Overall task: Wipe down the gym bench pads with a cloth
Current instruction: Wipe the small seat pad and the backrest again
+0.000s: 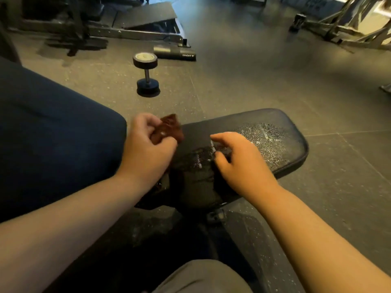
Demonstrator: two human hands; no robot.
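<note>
This is a gym. A black dumbbell (147,76) stands on end on speckled grey floor tiles (254,85) in the middle distance. A padded black seat pad (279,132) sits near, with a larger dark back pad (53,134) at the near left. Far left stands a steel machine (135,34) with an angled footplate (148,14); far right, a pale metal frame (349,32).

Most of the cloth (171,126) is buried in the curled fingers of the left hand (148,145); only a brown corner pokes out above them. The right hand (240,160) is blurred at its fingertips, so whether it touches or pinches the dark wet patch of the bench pad (279,132) under it cannot be told. Left of the left hand, the back pad (53,134) runs off the picture's edge.
</note>
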